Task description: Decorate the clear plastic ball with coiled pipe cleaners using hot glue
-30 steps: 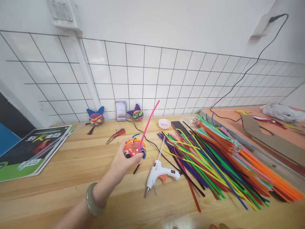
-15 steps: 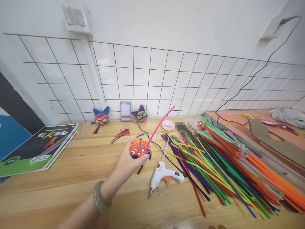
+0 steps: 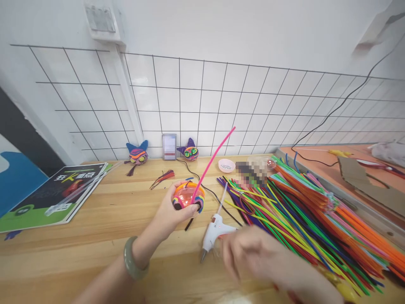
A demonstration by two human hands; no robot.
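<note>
While left hand (image 3: 173,211) holds orange-rimmed ball (image 3: 186,193) and pink pipe cleaner (image 3: 214,159) just left of the glue gun (image 3: 210,235), right hand (image 3: 253,253) has newly appeared at the gun's right, blurred, grip unclear; two hands now in play.

Handicraft workspace; whether in a home, shop or classroom cannot be told. Evidence, placed by the hot-glue gun (image 3: 210,238):
- Wooden tabletop (image 3: 79,249), beneath it.
- Chenille stems (image 3: 284,215), many colours, some loose, some bundled, to its right.
- Two decorated ornaments, one blue-eared (image 3: 138,156), one purple-eared (image 3: 191,152), behind it to the left.
- Pink bowl (image 3: 223,163) of small pale pieces, behind it.
- Cut cardboard (image 3: 363,183) on an orange surface (image 3: 319,162), well to its right.
- Printed book or magazine (image 3: 84,179), well to its left.
- White wall (image 3: 215,101) with black grid lines, behind it.
</note>
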